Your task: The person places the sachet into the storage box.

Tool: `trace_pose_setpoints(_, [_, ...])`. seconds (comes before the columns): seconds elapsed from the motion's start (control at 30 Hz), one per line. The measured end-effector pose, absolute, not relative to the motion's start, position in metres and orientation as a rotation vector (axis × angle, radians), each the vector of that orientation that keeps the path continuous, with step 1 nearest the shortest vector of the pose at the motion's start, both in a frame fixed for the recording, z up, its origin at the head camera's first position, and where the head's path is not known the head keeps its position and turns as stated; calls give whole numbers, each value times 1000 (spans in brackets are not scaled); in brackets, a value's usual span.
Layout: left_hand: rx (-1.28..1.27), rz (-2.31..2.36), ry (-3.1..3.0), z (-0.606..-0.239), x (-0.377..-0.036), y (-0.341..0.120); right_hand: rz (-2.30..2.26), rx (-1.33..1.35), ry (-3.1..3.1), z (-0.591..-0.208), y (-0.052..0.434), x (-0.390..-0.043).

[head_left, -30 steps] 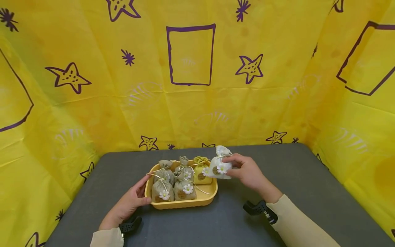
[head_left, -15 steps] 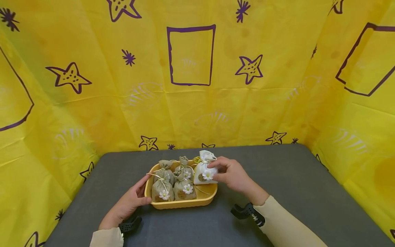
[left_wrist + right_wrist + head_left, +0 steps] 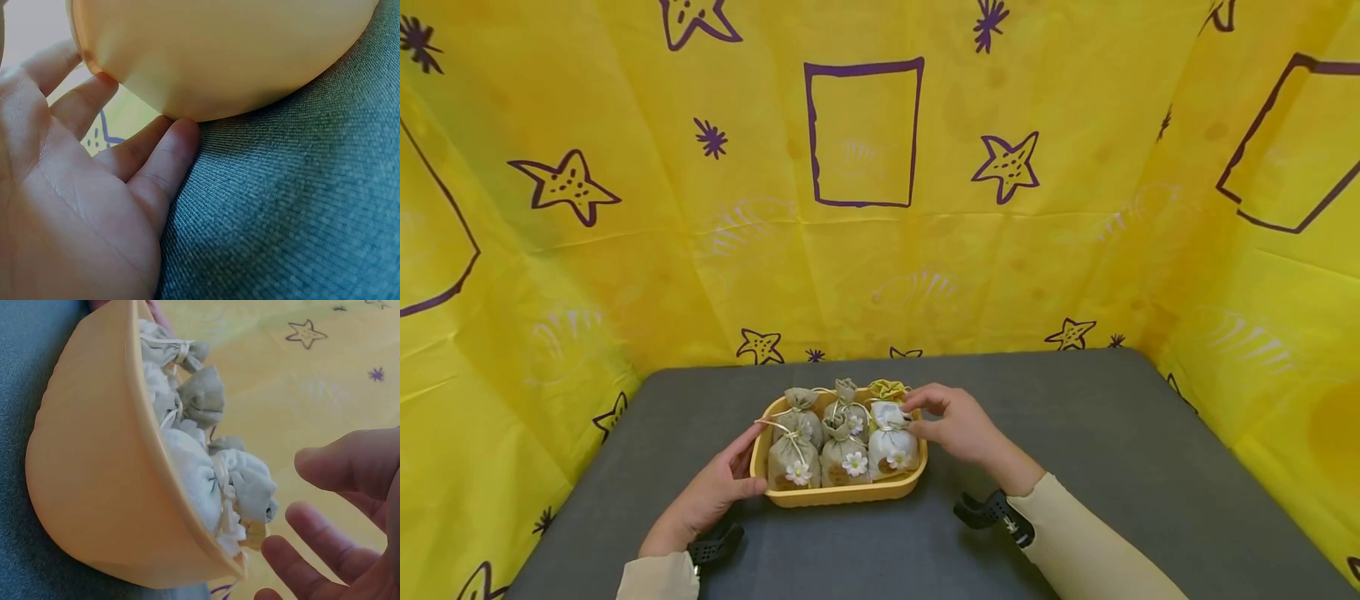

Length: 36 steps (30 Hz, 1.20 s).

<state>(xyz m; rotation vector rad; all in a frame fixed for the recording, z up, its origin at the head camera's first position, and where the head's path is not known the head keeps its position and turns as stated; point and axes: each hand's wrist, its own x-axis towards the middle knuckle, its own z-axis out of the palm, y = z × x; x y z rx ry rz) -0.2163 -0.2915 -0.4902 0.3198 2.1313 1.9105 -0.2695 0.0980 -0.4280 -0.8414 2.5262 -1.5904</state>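
Observation:
Small drawstring pouches stand in two rows in a yellow plastic basket [image 3: 835, 498]. At its front right sits a white pouch [image 3: 883, 450] with a white flower, just in front of a yellow pouch [image 3: 887, 389]. Several grey-beige pouches [image 3: 793, 460] fill the left and middle. My left hand [image 3: 718, 487] touches the basket's left end, its thumb near the front corner; in the left wrist view its fingertips lie against the wall. Beside the white pouch, my right hand [image 3: 958, 427] has thumb and fingers apart, and the right wrist view shows nothing between them.
The basket stands on a dark grey table [image 3: 1075, 467]. A yellow cloth backdrop [image 3: 865, 283] with purple drawings rises behind and at both sides. Each wrist carries a black strapped device [image 3: 992, 510].
My right hand carried the white pouch leftward and down into the basket's front right, then let go. The yellow pouch's top shows again behind it. The left hand stayed at the basket.

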Motion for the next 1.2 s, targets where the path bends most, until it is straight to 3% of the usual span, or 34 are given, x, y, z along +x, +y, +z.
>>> trace_pose_setpoints(0.4, [340,1945,2126,-499,-211,-300,-1707,-596,2520,-433,117,-253])
trace_pose_setpoints(0.83, [340,1965,2115,-499,-211,-311,-1774,-550,2553,-421,120,-248])
trace_pose_setpoints(1.03, [287,1795,2207,-488,-203,-309,-1341,-572,3004,-416,130,-247])
trace_pose_setpoints(1.2, [202,1364,2685,-441,-193,-280,-798,-429,3379,-409,137,-247])
